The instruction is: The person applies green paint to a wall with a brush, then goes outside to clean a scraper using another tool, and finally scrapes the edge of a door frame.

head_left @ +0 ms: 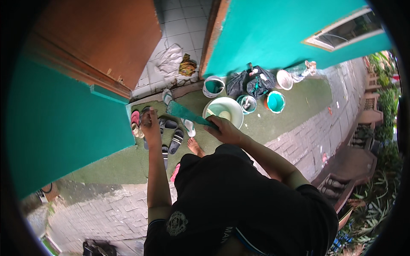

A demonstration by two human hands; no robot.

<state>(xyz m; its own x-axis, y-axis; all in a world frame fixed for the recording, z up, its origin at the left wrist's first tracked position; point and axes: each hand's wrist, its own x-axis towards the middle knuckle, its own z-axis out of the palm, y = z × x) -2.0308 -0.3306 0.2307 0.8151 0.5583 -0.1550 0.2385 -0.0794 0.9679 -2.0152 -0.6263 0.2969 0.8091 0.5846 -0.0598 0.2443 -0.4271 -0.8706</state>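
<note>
Right hand [224, 130]: grip closed around the lower end of a flat teal-smeared scraper [185, 113], which slants up toward the frame's centre-left, its tip near the wall corner.

Left hand [149, 123]: I see it raised at the edge of the teal wall [64, 128], fingers together and pressed to that corner; I cannot tell whether it holds anything.

Floor: green-painted concrete strip [307, 98] along the wall, giving way to grey paving bricks [299, 141] in the lower half of the frame.

Below the hands: several sandals [171, 136] in a loose cluster and one bare foot [195, 147].

Centre: large white bucket [224, 111] holding pale paint, just beside the right hand. Beyond it, a smaller white pail [212, 86], black plastic bags [250, 83], a teal bucket [275, 101].

Upper left: open brown door [98, 38]; white tiled floor [183, 21] behind it with crumpled cloths.
</note>
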